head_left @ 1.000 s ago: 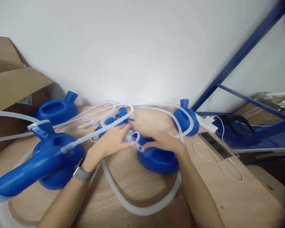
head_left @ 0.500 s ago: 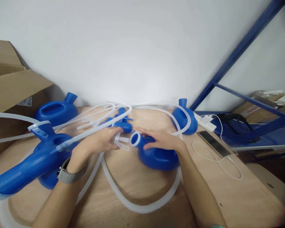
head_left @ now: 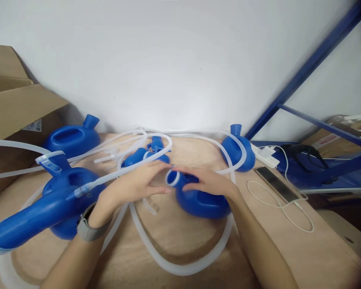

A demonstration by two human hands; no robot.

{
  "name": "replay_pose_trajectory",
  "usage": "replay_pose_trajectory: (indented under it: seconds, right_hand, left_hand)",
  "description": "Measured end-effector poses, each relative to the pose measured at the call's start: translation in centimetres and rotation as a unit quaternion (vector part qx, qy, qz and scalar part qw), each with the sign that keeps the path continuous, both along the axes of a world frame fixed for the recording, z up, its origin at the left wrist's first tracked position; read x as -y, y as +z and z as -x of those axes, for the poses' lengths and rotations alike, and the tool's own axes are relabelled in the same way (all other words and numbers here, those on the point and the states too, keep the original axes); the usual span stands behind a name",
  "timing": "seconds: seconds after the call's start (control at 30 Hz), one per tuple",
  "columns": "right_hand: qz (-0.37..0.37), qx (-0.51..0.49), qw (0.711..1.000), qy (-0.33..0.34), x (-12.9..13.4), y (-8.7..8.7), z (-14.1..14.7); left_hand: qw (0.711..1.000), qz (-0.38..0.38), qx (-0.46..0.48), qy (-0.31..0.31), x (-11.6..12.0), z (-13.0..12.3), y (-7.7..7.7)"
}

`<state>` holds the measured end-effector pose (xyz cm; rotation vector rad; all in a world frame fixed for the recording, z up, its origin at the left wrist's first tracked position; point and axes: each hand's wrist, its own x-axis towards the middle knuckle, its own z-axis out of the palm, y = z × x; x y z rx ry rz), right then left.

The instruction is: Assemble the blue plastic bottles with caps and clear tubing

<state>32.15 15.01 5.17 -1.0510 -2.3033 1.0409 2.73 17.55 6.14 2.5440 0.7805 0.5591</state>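
Fingers [head_left: 159, 165] and thumb [head_left: 160, 190] of the left hand [head_left: 135, 181] stand apart just beside the mouth [head_left: 172, 178] of the blue urinal bottle [head_left: 202, 204], which rests on the wooden table [head_left: 258, 245]. The right hand [head_left: 209, 180] is clasped around the bottle's neck [head_left: 181, 181].

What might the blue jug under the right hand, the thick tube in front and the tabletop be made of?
The blue jug: probably moulded plastic; smooth, rounded, softly shiny.
The thick tube: milky, perhaps silicone or soft plastic; it curves without kinks.
The tabletop: wood or wood-look board; pale tan, faintly mottled.
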Motion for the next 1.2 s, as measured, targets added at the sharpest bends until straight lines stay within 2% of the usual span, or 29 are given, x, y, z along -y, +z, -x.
replay_pose_trajectory:
  seconds: [0.1, 0.2, 0.43, 0.57, 0.7, 0.77, 0.83, 0.87, 0.93, 1.0, 1.03, 1.1, 1.2]
  right_hand:
    - [-0.004, 0.007, 1.000, -0.009, 0.1, -0.3, -0.1]
    - [-0.009, 0.014, 1.000, -0.008, 0.1, -0.2, 0.0]
    - [-0.016, 0.024, 1.000, 0.004, 0.1, 0.2, 0.2]
    - [-0.028, 0.035, 0.999, 0.015, 0.0, 0.0, 0.2]
    - [-0.036, 0.038, 0.999, 0.014, 0.0, 0.0, 0.2]
    - [-0.034, 0.040, 0.999, 0.014, 0.1, 0.1, 0.2]
    - [-0.028, 0.041, 0.999, 0.012, 0.2, 0.2, 0.2]
    - [-0.022, 0.039, 0.999, 0.006, 0.3, 0.3, 0.2]
    - [-0.005, 0.029, 0.999, -0.011, 0.5, 0.4, 0.3]
    - [0.007, 0.023, 1.000, -0.021, 0.6, 0.5, 0.5]
    - [0.008, 0.026, 1.000, -0.015, 0.6, 0.5, 0.7]
    - [-0.006, 0.045, 0.999, 0.009, 0.6, 0.4, 0.9]
    - [-0.034, 0.083, 0.995, 0.035, 0.6, 0.4, 1.3]
  left_hand:
    - [1.000, -0.004, 0.009, 0.029, 0.4, -2.1, 0.7]
    - [0.998, 0.047, -0.003, 0.038, 0.2, -3.1, 0.8]
    - [0.986, 0.137, 0.040, 0.084, -0.3, -3.5, 0.6]
    - [0.980, 0.167, 0.011, 0.104, -0.3, -3.8, 1.1]
    - [0.974, 0.197, 0.019, 0.114, -0.4, -3.6, 1.2]
    - [0.965, 0.239, 0.046, 0.102, -0.6, -3.6, 0.8]
    - [0.942, 0.319, 0.081, 0.072, -0.8, -3.9, 0.0]
    - [0.921, 0.368, 0.109, 0.070, -0.9, -4.3, -0.5]
    - [0.864, 0.456, 0.181, 0.115, -1.0, -5.4, -1.5]
    - [0.811, 0.491, 0.259, 0.184, -0.9, -6.7, -2.5]
    - [0.795, 0.494, 0.288, 0.204, -0.8, -7.3, -2.9]
    - [0.784, 0.501, 0.305, 0.202, -0.5, -8.4, -3.4]
    - [0.799, 0.500, 0.279, 0.184, -0.1, -9.1, -3.7]
